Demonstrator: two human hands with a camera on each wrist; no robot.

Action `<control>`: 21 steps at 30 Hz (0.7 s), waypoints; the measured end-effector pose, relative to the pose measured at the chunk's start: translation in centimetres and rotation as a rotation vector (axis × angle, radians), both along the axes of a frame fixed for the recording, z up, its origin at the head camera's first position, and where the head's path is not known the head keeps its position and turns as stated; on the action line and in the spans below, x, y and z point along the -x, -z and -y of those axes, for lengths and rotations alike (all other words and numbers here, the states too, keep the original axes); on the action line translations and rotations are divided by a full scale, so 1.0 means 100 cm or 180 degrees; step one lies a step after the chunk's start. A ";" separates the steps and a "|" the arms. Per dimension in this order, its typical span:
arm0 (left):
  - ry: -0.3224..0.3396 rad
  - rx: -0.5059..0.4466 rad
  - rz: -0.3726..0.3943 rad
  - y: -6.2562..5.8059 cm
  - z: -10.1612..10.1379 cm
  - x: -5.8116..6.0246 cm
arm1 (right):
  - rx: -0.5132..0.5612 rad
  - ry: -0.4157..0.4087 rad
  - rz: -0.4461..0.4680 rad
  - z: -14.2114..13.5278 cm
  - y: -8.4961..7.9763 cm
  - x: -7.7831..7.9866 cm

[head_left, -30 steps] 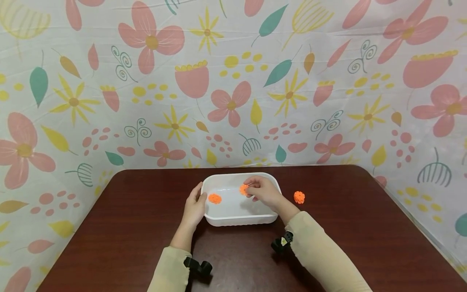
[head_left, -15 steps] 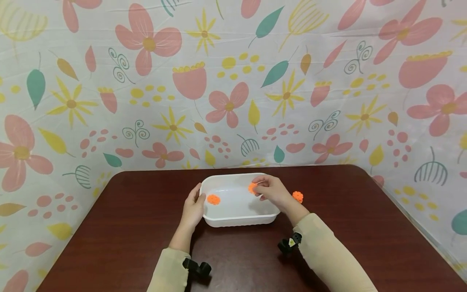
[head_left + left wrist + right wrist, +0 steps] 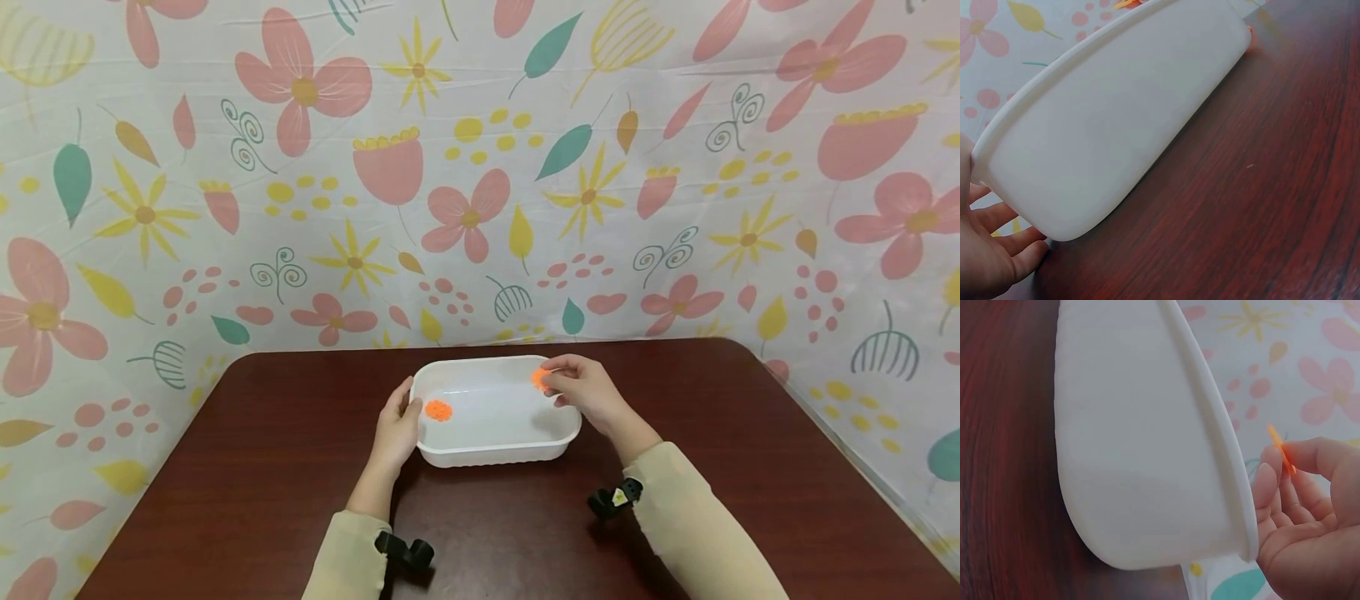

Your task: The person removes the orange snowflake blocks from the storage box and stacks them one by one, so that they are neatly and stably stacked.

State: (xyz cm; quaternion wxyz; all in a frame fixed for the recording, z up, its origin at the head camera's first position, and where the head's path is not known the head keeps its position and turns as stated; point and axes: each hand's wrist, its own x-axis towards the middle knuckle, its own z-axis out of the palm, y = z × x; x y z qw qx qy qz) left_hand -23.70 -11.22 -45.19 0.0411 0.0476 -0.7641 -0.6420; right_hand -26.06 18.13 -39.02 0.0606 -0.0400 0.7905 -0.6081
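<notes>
A white rectangular plastic tray sits on the table. My left hand grips its left end, thumb at the rim and fingers along the outer wall, as the left wrist view also shows. My right hand is over the tray's right end and pinches a thin orange flower-shaped plastic disc between thumb and forefinger; in the right wrist view the disc appears edge-on, beyond the rim. Another orange disc-shaped piece lies inside the tray, near my left thumb.
The dark reddish-brown wooden table reaches back to a flower-printed cloth. A bit of orange shows beyond the tray's far bottom corner in the left wrist view. Black wrist cameras are strapped over both sleeves.
My right hand has moved right with the pinched disc, from over the tray's middle to its right end. It now hides the orange piece on the table. My left hand stays put.
</notes>
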 end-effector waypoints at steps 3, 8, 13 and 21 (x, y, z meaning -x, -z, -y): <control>0.0011 -0.0003 0.0001 0.000 0.000 0.000 | 0.0043 0.0058 -0.0016 -0.006 0.001 0.001; 0.0017 -0.0004 0.0020 0.000 0.001 0.000 | 0.0121 0.0182 -0.0021 -0.015 0.002 0.000; 0.0007 -0.0010 0.0034 0.001 0.001 0.001 | 0.0227 0.0311 0.0044 -0.022 0.006 0.001; -0.0005 -0.0023 0.0040 0.001 0.001 0.001 | 0.0424 0.0430 0.0069 -0.034 0.013 -0.002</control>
